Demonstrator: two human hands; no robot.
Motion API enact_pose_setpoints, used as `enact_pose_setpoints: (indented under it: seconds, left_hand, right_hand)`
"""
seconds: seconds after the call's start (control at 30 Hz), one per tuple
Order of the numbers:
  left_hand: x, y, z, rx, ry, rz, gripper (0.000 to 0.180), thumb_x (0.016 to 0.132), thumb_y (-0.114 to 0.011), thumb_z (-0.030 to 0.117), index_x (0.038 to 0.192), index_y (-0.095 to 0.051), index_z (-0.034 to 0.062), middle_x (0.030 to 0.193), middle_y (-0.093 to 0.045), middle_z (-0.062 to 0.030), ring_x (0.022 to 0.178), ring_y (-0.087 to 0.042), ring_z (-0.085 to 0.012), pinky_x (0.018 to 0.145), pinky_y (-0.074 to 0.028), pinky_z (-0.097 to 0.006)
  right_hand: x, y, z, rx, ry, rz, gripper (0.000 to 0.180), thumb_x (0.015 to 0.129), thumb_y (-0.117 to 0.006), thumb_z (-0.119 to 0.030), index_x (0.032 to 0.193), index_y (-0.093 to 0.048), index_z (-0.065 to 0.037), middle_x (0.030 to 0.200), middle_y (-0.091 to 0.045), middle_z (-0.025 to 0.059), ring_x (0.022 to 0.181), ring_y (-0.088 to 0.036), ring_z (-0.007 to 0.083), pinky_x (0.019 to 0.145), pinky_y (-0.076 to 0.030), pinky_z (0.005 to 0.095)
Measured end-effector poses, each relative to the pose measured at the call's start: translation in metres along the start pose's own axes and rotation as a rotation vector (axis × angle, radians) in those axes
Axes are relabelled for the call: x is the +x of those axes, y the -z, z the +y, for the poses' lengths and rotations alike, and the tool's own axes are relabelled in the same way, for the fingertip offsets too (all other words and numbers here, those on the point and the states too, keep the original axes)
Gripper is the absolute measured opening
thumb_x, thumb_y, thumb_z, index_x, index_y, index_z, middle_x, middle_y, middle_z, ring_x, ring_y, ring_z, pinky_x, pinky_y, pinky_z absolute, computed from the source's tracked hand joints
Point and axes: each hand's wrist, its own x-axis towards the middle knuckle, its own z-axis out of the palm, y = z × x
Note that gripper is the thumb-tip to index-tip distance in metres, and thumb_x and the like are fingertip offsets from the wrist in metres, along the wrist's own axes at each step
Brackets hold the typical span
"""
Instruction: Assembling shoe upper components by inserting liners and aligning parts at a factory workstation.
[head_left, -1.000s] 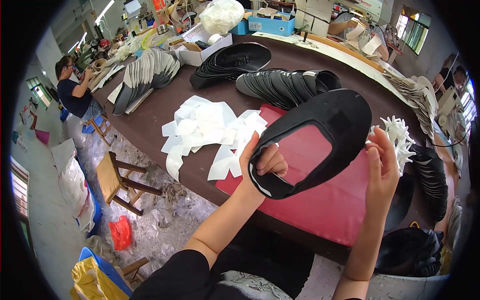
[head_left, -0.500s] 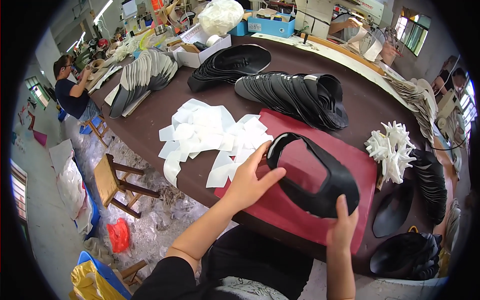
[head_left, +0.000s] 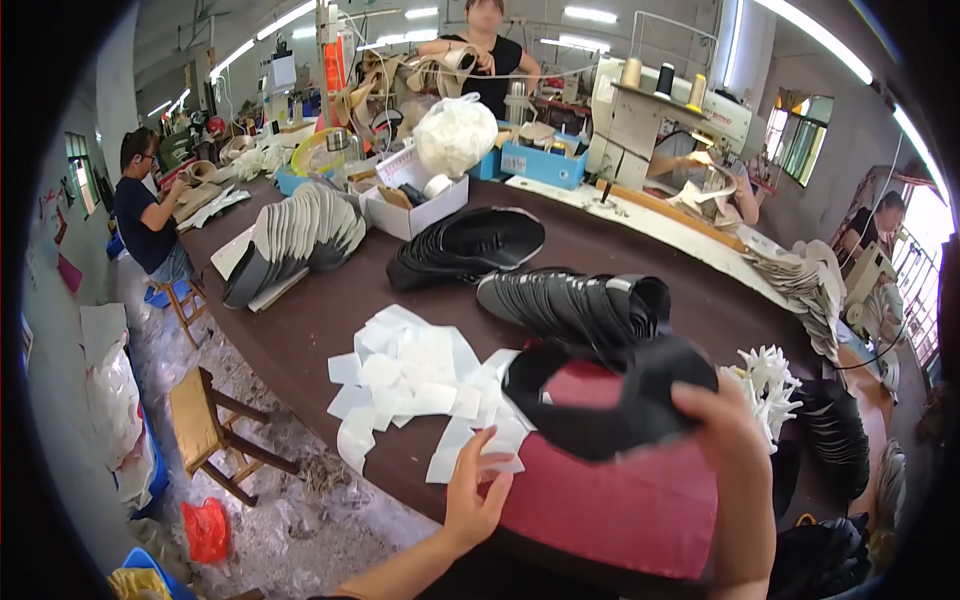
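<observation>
Black shoe upper, held at lower centre

Black shoe upper: lower centre of frame, above red mat. Right hand fingers clamped on its right edge. Left hand fingers spread apart, touching white pieces on tabletop.

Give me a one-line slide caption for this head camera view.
Right hand lifts a black shoe upper over a red mat; left hand touches white pieces.

A dark brown table carries white cut pieces, a red mat, and fanned black pieces.
</observation>
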Motion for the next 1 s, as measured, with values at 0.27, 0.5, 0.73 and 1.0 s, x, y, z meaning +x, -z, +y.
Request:
enact_pose_setpoints:
  seconds: [0.27,0.5,0.73,1.0]
  left_hand:
    - [0.01,-0.002,-0.007,0.56,-0.337,-0.226,0.034,0.081,-0.067,0.004,0.115,-0.064,0.0032,0.11,-0.069,-0.0066,0.084,-0.068,-0.0182,0.07,-0.052,-0.024]
    - [0.014,0.003,-0.011,0.581,-0.577,-0.23,0.023,0.076,-0.069,-0.002,0.098,-0.071,0.003,0.096,-0.073,-0.0057,0.075,-0.067,-0.019,0.068,-0.052,-0.025]
    - [0.013,0.008,-0.007,0.696,-0.675,-0.28,0.019,0.075,-0.069,0.0,0.092,-0.072,0.0062,0.091,-0.073,-0.0022,0.075,-0.069,-0.0175,0.066,-0.052,-0.026]
    - [0.021,0.005,-0.018,0.847,-0.745,-0.27,0.022,0.072,-0.066,-0.001,0.092,-0.072,0.0065,0.083,-0.071,-0.0023,0.071,-0.066,-0.019,0.064,-0.05,-0.028]
  right_hand:
    - [0.246,-0.103,-0.078,-0.118,0.069,-0.168,0.085,0.086,-0.061,-0.065,0.138,-0.047,0.001,0.129,-0.058,0.0208,0.115,-0.061,0.0304,0.093,-0.051,0.0404]
    - [0.101,-0.1,0.036,-0.783,0.135,-0.812,0.034,0.092,-0.066,-0.027,0.117,-0.069,-0.005,0.09,-0.072,0.0079,0.069,-0.061,0.0162,0.063,-0.049,0.0286]
    - [0.016,-0.023,0.071,-0.833,-0.039,-0.538,0.03,0.092,-0.065,-0.019,0.116,-0.067,-0.002,0.099,-0.074,0.0078,0.077,-0.067,0.0186,0.071,-0.053,0.0299]
    - [-0.021,0.039,0.109,-0.595,-0.082,-0.219,0.026,0.093,-0.063,-0.013,0.115,-0.067,-0.001,0.1,-0.073,0.008,0.083,-0.069,0.0184,0.077,-0.054,0.0275]
